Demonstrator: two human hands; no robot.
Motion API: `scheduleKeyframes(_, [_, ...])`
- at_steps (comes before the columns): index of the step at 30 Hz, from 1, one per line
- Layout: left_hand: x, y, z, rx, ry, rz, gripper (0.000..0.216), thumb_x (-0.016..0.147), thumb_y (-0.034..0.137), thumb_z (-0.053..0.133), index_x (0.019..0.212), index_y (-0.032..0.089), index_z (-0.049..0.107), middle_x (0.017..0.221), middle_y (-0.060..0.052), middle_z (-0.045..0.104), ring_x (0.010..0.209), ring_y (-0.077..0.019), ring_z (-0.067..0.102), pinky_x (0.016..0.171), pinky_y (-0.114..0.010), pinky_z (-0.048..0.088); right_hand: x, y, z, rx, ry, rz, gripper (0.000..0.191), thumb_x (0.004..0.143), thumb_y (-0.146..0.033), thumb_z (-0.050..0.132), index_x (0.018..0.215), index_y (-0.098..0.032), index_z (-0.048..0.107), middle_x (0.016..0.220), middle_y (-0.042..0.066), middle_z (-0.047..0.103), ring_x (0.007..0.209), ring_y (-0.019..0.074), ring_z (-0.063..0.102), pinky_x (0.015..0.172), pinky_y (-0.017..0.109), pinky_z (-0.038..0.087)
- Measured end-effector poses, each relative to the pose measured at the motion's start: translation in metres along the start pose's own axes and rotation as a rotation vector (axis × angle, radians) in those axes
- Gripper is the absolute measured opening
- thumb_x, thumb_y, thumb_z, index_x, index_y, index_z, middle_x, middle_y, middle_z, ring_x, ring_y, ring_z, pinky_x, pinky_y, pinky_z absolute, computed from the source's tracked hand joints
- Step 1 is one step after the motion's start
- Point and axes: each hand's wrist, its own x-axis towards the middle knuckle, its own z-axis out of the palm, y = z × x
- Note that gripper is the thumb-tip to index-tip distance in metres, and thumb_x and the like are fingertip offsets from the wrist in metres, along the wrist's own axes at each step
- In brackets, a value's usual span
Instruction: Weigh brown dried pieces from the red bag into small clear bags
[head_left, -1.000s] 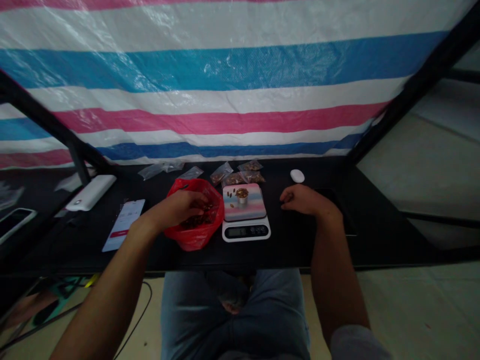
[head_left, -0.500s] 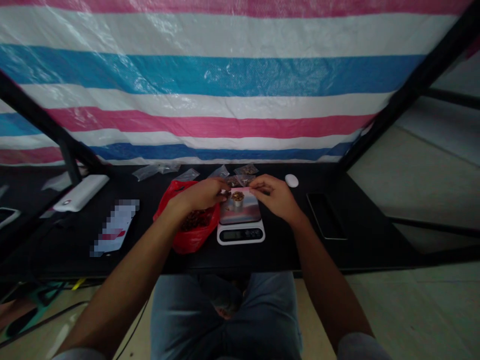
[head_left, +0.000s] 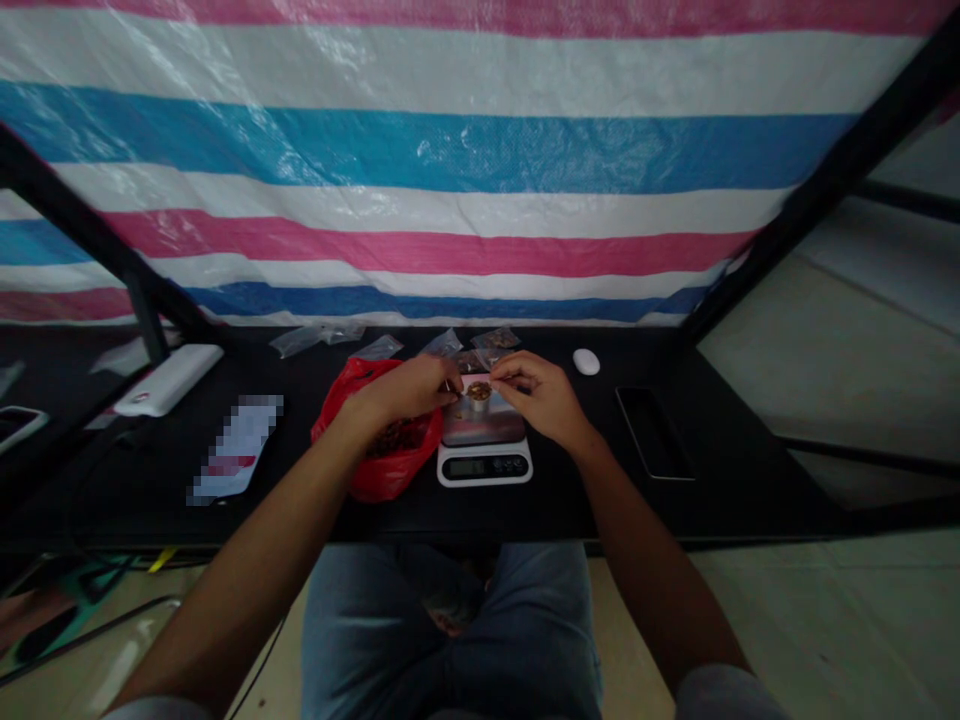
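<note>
Left hand (head_left: 409,388) at round cup (head_left: 478,391), crinkly bag (head_left: 375,472)

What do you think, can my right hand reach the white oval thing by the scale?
Probably yes: the white oval thing lies just right of the right hand, only bare table between.

Black table (head_left: 570,500) holds scale (head_left: 484,465), red bag (head_left: 375,470), phone (head_left: 651,432).

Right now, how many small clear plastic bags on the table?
5 bags: two at back left, one behind the red plastic bag, two behind the white digital scale; left hand and right hand may hide more.
</note>
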Motion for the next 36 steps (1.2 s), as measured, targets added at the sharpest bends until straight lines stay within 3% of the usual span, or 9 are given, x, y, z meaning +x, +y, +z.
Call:
scheduleKeyframes(5, [-0.008, 0.004, -0.002, 0.011, -0.004, -0.033, 0.026, 0.084, 0.01, 0.064, 0.104, 0.018, 0.078, 0.1, -0.006, 0.081, 0.088, -0.0198, 0.074, 0.078, -0.025, 0.051, 0.0, -0.001, 0.001, -0.027, -0.006, -0.036, 0.003, 0.087, -0.021, 0.073, 0.089, -0.022, 0.075, 0.097, 0.005, 0.07, 0.091, 0.0187, 0.07, 0.08, 0.033, 0.06])
scheduleKeyframes(11, [-0.009, 0.002, 0.002, 0.009, -0.009, 0.057, 0.031, 0.082, 0.007, 0.06, 0.103, 0.019, 0.08, 0.105, -0.007, 0.081, 0.094, -0.0206, 0.075, 0.086, -0.025, 0.052, 0.0, -0.005, 0.001, -0.124, -0.023, -0.1, 0.005, 0.088, -0.018, 0.071, 0.088, -0.022, 0.074, 0.094, 0.005, 0.073, 0.088, 0.0184, 0.069, 0.08, 0.033, 0.056])
scheduleKeyframes(24, [-0.021, 0.013, -0.007, -0.065, -0.016, 0.039, 0.029, 0.081, 0.003, 0.06, 0.096, 0.017, 0.08, 0.099, -0.006, 0.081, 0.087, -0.0192, 0.074, 0.082, -0.026, 0.052, 0.0, -0.004, -0.001, -0.219, -0.074, -0.03, 0.008, 0.087, -0.017, 0.069, 0.088, -0.022, 0.074, 0.089, 0.003, 0.075, 0.083, 0.0183, 0.067, 0.074, 0.032, 0.049])
scheduleKeyframes(36, [-0.023, 0.023, -0.005, 0.006, -0.031, 0.053, 0.026, 0.082, 0.003, 0.063, 0.096, 0.018, 0.079, 0.102, -0.006, 0.08, 0.089, -0.0185, 0.073, 0.081, -0.024, 0.051, -0.001, -0.002, -0.002, -0.235, -0.023, -0.025, 0.009, 0.089, -0.019, 0.065, 0.09, -0.02, 0.074, 0.09, 0.004, 0.076, 0.081, 0.018, 0.067, 0.07, 0.03, 0.047])
